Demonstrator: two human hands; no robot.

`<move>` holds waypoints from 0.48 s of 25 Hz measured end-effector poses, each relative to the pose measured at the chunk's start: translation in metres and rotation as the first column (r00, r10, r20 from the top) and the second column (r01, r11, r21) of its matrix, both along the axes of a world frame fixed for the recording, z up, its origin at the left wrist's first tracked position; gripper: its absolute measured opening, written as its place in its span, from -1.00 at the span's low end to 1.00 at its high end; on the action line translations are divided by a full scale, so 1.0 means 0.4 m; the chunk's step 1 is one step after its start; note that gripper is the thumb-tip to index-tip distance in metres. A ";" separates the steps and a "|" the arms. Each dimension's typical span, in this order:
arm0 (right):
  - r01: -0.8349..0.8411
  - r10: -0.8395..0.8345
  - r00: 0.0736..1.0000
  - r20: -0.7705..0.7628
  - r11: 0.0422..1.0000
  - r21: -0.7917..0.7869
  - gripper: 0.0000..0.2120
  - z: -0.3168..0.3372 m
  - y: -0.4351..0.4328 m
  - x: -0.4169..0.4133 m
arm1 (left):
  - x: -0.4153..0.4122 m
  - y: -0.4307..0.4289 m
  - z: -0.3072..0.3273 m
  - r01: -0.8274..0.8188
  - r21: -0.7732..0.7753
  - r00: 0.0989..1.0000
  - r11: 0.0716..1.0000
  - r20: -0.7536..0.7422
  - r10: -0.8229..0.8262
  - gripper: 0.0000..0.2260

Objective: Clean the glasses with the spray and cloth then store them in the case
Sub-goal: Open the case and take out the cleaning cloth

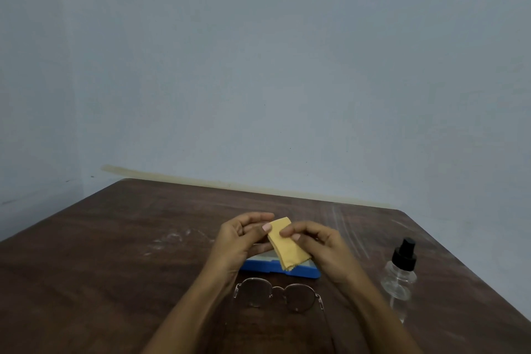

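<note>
Reaching in from the bottom edge with both bare forearms, meeting at lower centre. Pinching a folded yellow cloth [287,250] between left hand [242,240] and right hand [320,248] (thumbnails toward the camera), fingers curled.

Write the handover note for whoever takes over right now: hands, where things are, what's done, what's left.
Hands: the left hand and the right hand both pinch the folded yellow cloth, held above the blue case.
Things: the glasses lie on the table, nearer the person than the case. The spray bottle stands upright to the right, with no hand on it.
Done: cloth in hand. Whether the lenses were sprayed cannot be told.
Left: wipe the glasses, then store them in the case.
</note>
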State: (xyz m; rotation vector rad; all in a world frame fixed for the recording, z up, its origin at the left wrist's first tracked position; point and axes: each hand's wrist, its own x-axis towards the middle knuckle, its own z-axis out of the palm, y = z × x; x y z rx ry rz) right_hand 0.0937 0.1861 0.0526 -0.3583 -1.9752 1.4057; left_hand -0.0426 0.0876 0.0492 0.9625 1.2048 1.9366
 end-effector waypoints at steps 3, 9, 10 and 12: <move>-0.030 -0.001 0.993 -0.122 0.968 -0.250 -0.67 0.002 -0.004 0.017 | -0.005 -0.012 -0.010 -0.051 0.057 0.998 0.997 -0.046 0.054 -0.84; -0.074 -0.091 0.954 -0.286 0.852 -0.518 -0.58 -0.049 -0.023 0.085 | -0.020 -0.081 -0.045 -0.353 0.059 0.803 0.934 -0.494 0.335 -0.77; -0.045 -0.132 0.948 -0.289 0.845 -0.533 -0.56 -0.058 -0.026 0.095 | -0.022 -0.095 -0.052 -0.392 0.073 0.724 0.917 -0.591 0.357 -0.78; 0.001 -0.202 0.935 -0.293 0.826 -0.564 -0.56 -0.072 -0.035 0.117 | -0.027 -0.123 -0.068 -0.421 0.090 0.624 0.902 -0.693 0.361 -0.79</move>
